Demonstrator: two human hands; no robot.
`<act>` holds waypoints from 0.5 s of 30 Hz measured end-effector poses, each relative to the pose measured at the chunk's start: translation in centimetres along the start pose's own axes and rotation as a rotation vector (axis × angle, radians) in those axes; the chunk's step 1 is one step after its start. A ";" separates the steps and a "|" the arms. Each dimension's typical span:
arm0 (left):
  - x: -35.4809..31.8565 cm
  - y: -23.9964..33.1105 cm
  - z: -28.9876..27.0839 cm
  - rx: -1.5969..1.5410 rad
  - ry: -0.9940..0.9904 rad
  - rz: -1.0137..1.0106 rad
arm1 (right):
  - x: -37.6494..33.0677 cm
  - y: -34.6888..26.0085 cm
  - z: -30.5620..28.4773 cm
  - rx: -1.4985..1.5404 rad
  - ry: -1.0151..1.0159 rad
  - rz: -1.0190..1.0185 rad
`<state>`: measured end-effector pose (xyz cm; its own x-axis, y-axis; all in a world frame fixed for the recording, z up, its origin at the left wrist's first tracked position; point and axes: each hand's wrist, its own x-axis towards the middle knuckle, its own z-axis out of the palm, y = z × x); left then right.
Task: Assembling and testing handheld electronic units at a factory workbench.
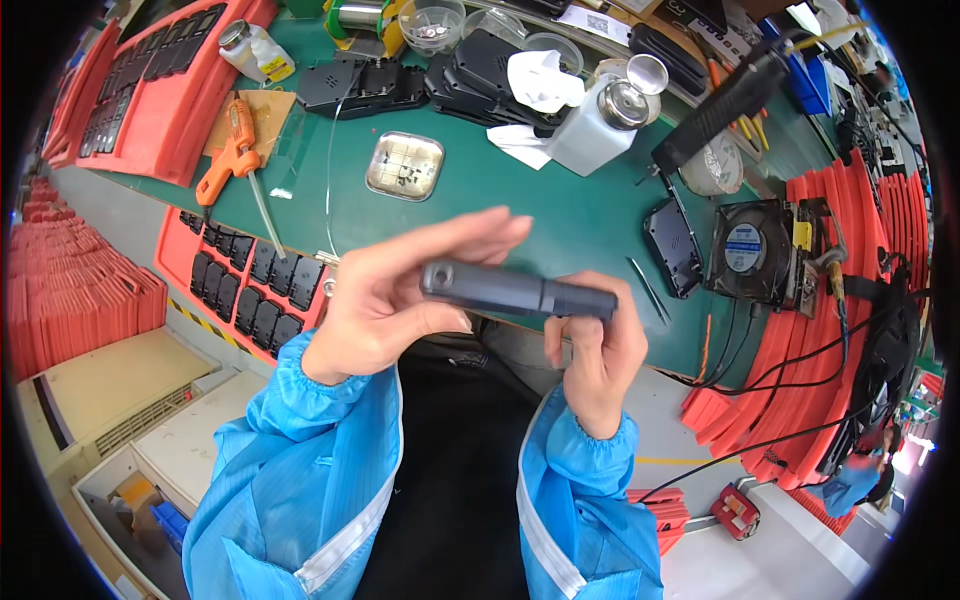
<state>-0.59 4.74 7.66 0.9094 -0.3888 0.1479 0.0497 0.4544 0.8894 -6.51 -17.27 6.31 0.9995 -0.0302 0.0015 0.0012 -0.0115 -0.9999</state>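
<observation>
A slim black plastic casing [500,290] with a round hole near its left end is held edge-up in front of my body. My right hand [600,345] grips its right end, thumb and fingers closed round it. Around the left end, my left hand [385,290] is spread, fingers stretched out above the casing and thumb below. Whether the left palm touches it, I cannot tell. Beyond my hands, a small metal tray [405,166] of tiny dark parts lies on the green mat [470,225].
An orange glue gun [236,150] rests at left, above a red foam tray [180,250] of black casings. A white pump bottle [600,125] and stacked black casings [490,80] stand at the back. Tweezers [650,290] and a fan [750,250] are at right.
</observation>
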 end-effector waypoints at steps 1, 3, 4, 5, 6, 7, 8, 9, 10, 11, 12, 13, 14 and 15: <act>0.1 0.0 0.1 0.010 0.006 0.001 | 0.0 0.3 0.2 -0.048 0.021 -0.143; 0.4 0.1 0.2 0.134 -0.064 0.051 | 0.1 0.7 0.4 -0.032 0.042 -0.170; 0.5 0.2 0.1 0.196 -0.099 0.076 | 0.2 0.9 0.3 -0.025 0.071 -0.195; 0.5 0.3 0.0 0.205 -0.090 0.078 | 0.2 0.9 0.1 -0.020 0.100 -0.221; 0.6 0.5 -0.1 0.234 -0.125 0.073 | 0.1 1.0 -0.1 -0.012 0.091 -0.223; 0.7 0.6 -0.3 0.262 -0.161 0.068 | -0.2 1.0 -0.5 -0.076 0.091 -0.250; 0.7 0.6 -0.4 0.289 -0.198 0.061 | -0.4 1.0 -0.8 -0.140 0.093 -0.277; 0.7 0.5 -0.3 0.295 -0.195 0.063 | -0.4 1.0 -0.9 -0.206 0.098 -0.303; 0.6 0.1 -0.2 0.249 -0.162 0.092 | -0.3 0.9 -0.7 -0.200 0.097 -0.307; 0.5 -0.4 0.0 0.202 -0.130 0.122 | -0.1 0.5 -0.5 -0.282 0.100 -0.380; 0.4 -0.9 0.2 0.151 -0.096 0.152 | 0.0 0.1 -0.4 -0.367 0.101 -0.452; 0.4 -1.3 0.4 0.152 -0.096 0.154 | 0.1 -0.2 -0.3 -0.453 0.103 -0.524; 0.3 -1.8 0.6 0.041 -0.007 0.099 | 0.2 -0.4 0.1 -0.453 0.102 -0.526; 0.2 -2.2 1.0 -0.074 0.076 0.042 | 0.0 -0.7 0.7 -0.569 0.106 -0.616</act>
<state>-0.92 2.86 6.21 0.9400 -0.3074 0.1480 0.0389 0.5276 0.8486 -6.48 -16.52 7.04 0.8173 0.0527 0.5739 0.5010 -0.5571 -0.6623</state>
